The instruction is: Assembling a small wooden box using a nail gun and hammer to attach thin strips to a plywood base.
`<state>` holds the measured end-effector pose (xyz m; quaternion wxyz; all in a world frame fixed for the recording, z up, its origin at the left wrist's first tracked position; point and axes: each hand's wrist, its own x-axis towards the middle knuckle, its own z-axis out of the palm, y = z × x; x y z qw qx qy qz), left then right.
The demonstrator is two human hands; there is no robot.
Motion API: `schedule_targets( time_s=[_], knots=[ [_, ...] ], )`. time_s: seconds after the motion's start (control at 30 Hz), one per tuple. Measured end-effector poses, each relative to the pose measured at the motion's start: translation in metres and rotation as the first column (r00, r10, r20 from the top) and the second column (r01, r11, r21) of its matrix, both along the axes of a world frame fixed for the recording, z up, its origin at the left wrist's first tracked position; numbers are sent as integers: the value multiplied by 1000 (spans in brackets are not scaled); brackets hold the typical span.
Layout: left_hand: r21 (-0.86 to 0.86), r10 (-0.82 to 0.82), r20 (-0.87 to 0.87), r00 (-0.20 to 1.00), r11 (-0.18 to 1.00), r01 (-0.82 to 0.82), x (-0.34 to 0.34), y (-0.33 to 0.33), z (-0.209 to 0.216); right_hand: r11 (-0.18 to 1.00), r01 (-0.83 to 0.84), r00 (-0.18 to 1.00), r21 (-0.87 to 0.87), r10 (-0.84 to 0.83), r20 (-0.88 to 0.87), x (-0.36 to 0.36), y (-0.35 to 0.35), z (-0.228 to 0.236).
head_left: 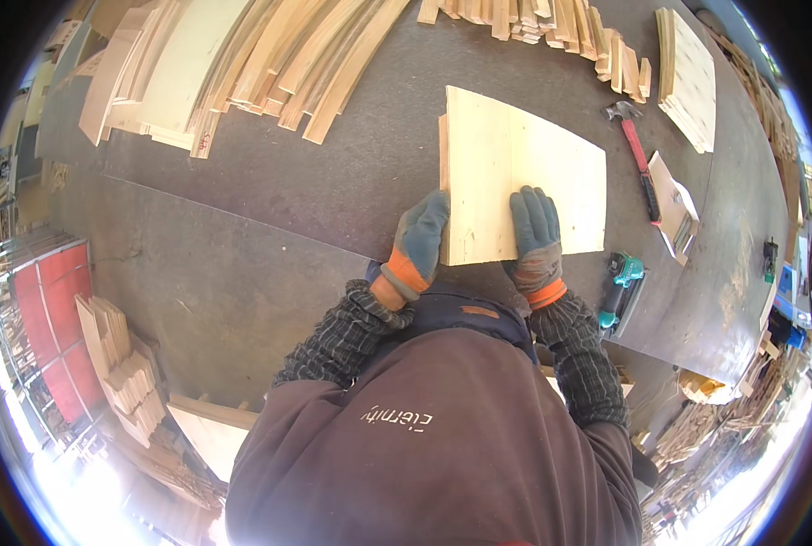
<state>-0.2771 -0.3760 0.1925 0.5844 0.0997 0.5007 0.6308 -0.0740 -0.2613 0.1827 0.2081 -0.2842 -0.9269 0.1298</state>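
A pale wooden panel (538, 173) is held between my two gloved hands at the near side of the dark table. My left hand (419, 238), in a grey-blue and orange glove, is closed on the panel's left edge, its fingertips partly hidden. With fingers laid over the face, my right hand (535, 232) grips the near edge; its thumb is mostly hidden below. Another wood edge (443, 150) shows behind the panel on its left. To the right lie a red-handled claw hammer (641, 159) and a teal power tool (620, 289).
Long wood strips (301, 55) and wide boards (183, 68) lie at the far left of the table (242, 264). Short wood pieces (561, 27) line the far edge. Stacked panels (688, 82) and a small wooden piece (672, 205) lie right. Wood strips (119, 364) stand lower left.
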Motion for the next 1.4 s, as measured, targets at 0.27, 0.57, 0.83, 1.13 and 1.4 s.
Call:
schedule_targets(
  time_s=[0.27,0.57,0.83,1.13,1.4],
  knots=[
    [-16,59,35,998,998,-59,6,3,5,1000,-8,1000,-17,8,-7,0,-1,2],
    [6,-27,-93,995,1000,28,-1,4,12,1000,-3,1000,-14,3,-11,0,1,2],
    [-53,83,217,973,996,-73,-9,7,14,1000,1,1000,-5,-1,-27,1,5,4],
    [-95,-273,-421,865,962,257,-38,30,18,1000,14,999,-3,-15,-39,0,5,7],
    [-278,-322,-327,889,931,235,-47,47,36,990,12,999,-139,-6,44,10,5,31]
  ],
)
